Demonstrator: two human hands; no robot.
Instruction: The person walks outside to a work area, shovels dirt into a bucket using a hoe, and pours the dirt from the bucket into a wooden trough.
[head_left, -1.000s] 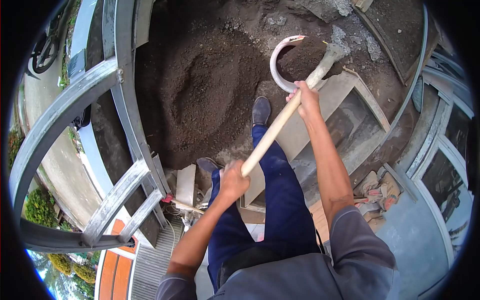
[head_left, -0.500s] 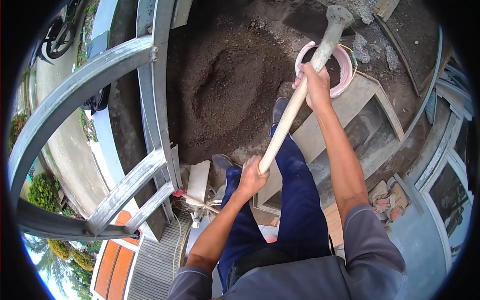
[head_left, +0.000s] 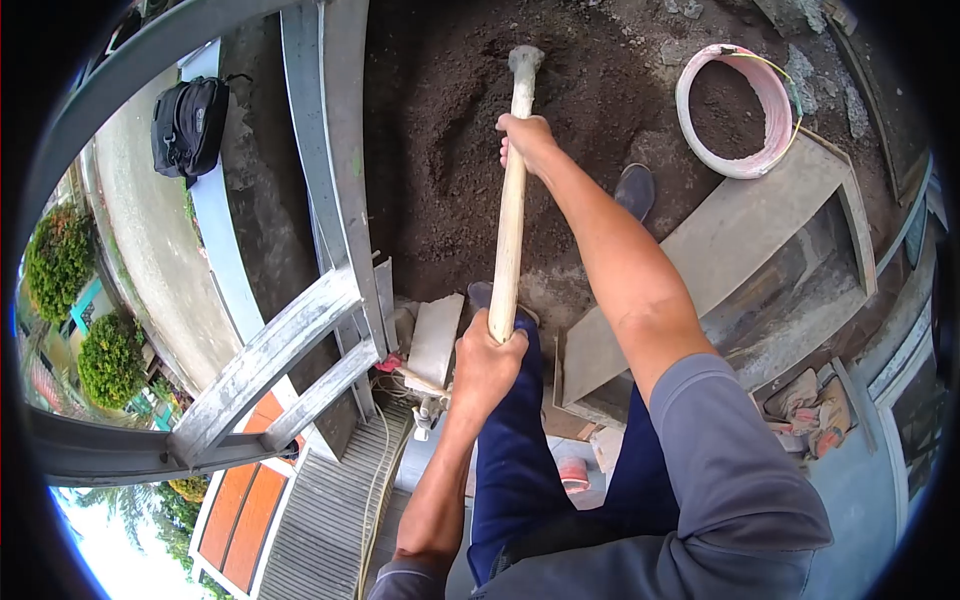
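Both of my hands are closed around the pale wooden handle of a hoe. My left hand grips its near end, just above my thigh. Farther up, below the head, my right hand is wrapped round the shaft. The hoe's rounded grey socket rests over loose dark soil; its blade cannot be made out there. To the right of the soil stands a round pinkish-white bucket with a thin yellow-green handle and dark soil inside.
A grey metal frame rises close on my left. A wooden trough-like box lies to the right, beside my foot. Beyond the frame, a black backpack sits on a ledge. Crumpled gloves or rags lie at lower right.
The hoe has swung left and down, from above the bucket onto the soil, with both hands still on it. Its dark blade, visible before, no longer shows. My view has shifted.
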